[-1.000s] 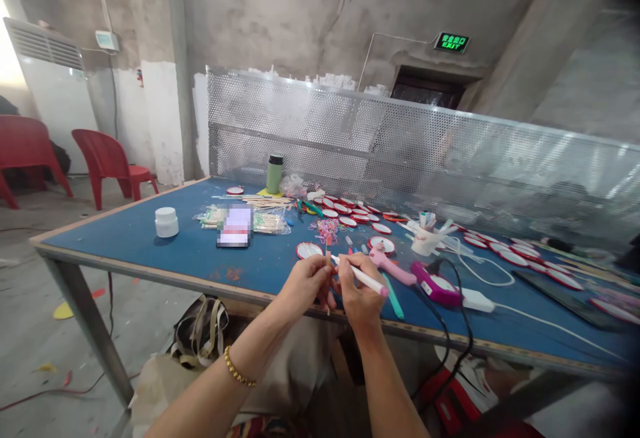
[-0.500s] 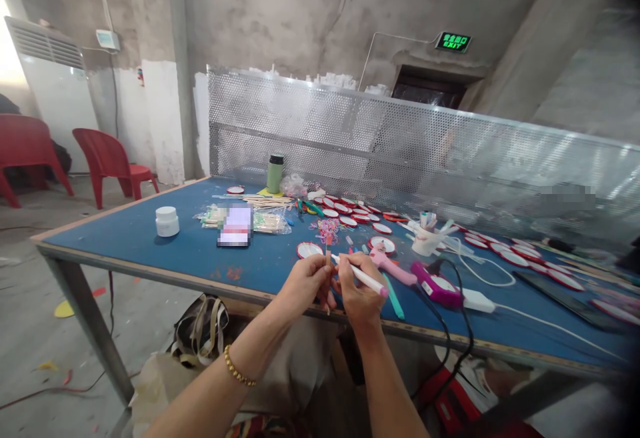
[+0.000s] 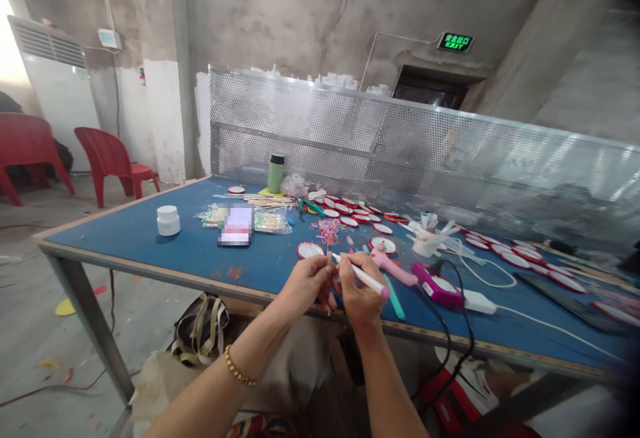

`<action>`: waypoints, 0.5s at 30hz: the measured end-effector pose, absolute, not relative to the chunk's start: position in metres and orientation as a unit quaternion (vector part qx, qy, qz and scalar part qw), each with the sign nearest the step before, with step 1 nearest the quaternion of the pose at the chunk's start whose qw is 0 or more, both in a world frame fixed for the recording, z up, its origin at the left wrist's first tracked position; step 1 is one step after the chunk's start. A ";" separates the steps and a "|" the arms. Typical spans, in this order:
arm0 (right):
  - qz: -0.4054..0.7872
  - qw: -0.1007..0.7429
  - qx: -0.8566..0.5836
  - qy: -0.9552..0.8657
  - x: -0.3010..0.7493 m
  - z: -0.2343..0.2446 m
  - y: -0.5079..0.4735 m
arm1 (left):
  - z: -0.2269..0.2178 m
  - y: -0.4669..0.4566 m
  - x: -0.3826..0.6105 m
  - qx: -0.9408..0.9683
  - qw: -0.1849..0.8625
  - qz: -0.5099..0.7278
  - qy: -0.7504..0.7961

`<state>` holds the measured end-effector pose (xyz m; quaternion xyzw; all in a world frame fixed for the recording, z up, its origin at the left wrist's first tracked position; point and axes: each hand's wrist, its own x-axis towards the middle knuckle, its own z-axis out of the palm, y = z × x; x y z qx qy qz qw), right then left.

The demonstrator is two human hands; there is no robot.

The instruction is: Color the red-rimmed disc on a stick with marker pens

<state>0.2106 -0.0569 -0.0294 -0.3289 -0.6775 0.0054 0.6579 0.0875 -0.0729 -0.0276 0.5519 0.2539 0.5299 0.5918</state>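
My left hand [image 3: 306, 285] pinches a thin wooden stick [image 3: 329, 251] held upright over the near edge of the blue table [image 3: 150, 245]. A gold bead bracelet [image 3: 236, 370] circles that wrist. My right hand [image 3: 359, 290] grips a white pen with a pink end [image 3: 364, 278], its tip laid against the stick. Both hands touch each other just above the table edge. A red-rimmed white disc [image 3: 309, 249] lies right behind my left hand.
Many red-rimmed discs [image 3: 350, 215], a pink glue gun [image 3: 393, 266], a magenta device with black cord [image 3: 436, 286], a white cup of sticks [image 3: 426, 238], a phone [image 3: 236, 225], a white jar [image 3: 168, 220] and a green bottle [image 3: 275, 173] lie on the table. Perforated metal screen [image 3: 380, 145] behind; red chairs [image 3: 113, 161] left.
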 end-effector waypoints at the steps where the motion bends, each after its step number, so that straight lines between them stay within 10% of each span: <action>1: 0.003 0.653 -0.328 -0.683 0.210 -0.029 -0.058 | -0.028 -0.073 0.088 0.553 0.592 0.529 0.254; 15: -0.030 0.637 -0.308 -0.706 0.209 -0.023 -0.061 | -0.028 -0.073 0.088 0.549 0.591 0.528 0.266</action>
